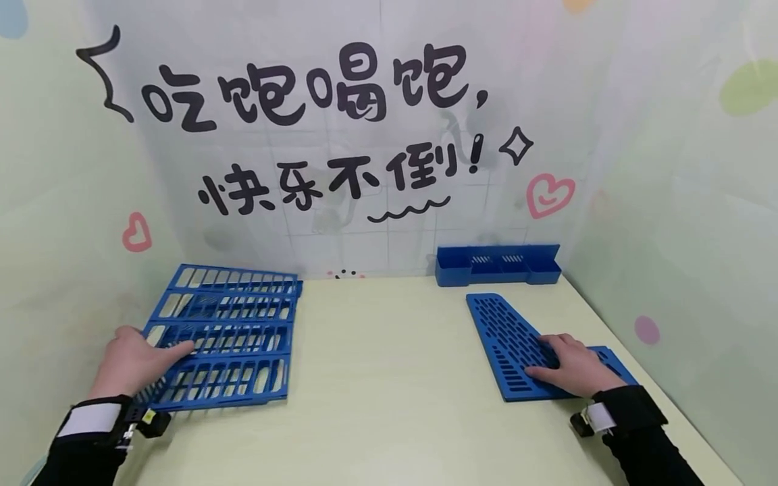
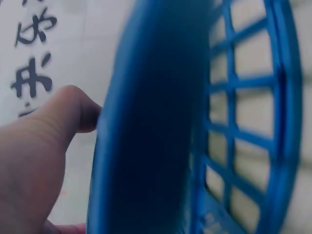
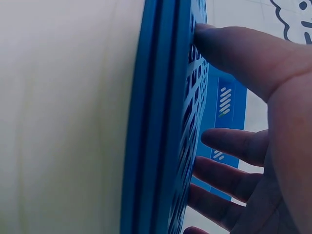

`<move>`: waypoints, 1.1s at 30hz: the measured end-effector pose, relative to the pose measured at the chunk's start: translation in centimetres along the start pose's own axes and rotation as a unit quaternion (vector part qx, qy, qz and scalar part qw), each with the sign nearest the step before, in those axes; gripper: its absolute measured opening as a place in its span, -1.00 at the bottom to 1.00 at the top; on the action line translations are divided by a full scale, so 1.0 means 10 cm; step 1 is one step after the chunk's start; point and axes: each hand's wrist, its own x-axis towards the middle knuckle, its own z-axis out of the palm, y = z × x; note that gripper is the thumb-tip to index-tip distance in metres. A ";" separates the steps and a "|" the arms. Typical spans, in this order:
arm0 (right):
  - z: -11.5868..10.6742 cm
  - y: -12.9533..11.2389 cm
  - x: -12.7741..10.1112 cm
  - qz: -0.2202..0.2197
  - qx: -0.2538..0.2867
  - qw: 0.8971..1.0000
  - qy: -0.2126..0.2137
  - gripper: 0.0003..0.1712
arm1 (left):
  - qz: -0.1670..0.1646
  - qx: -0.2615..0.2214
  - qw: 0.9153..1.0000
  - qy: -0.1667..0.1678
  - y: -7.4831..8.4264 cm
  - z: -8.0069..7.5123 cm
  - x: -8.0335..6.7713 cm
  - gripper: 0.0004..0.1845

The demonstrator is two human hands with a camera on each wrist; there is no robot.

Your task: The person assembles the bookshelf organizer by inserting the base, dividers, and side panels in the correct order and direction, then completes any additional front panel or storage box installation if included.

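Observation:
In the head view, my left hand (image 1: 130, 361) holds the left edge of a stack of blue slatted plastic panels (image 1: 231, 324). Its thumb lies across the slats, while the other fingers are mostly hidden at the edge. The left wrist view has a blue panel edge (image 2: 146, 122) filling the middle, close and blurred, with the thumb (image 2: 73, 107) beside it. On the right, my right hand (image 1: 571, 364) rests on a blue perforated panel (image 1: 498, 337), with thumb and fingers spread. Stacked edges (image 3: 156, 117) show beneath that hand in the right wrist view.
A blue compartmented rack (image 1: 498, 265) stands against the back wall at the right. The pale table (image 1: 377, 378) extends between the two groups of blue parts. White printed walls (image 1: 365, 243) enclose the back and both sides.

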 end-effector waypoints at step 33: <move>-0.06 0.07 -0.02 0.018 0.005 1.000 -0.014 0.38 | 0.222 -0.038 0.966 -0.124 1.64 1.15 -0.89 -0.19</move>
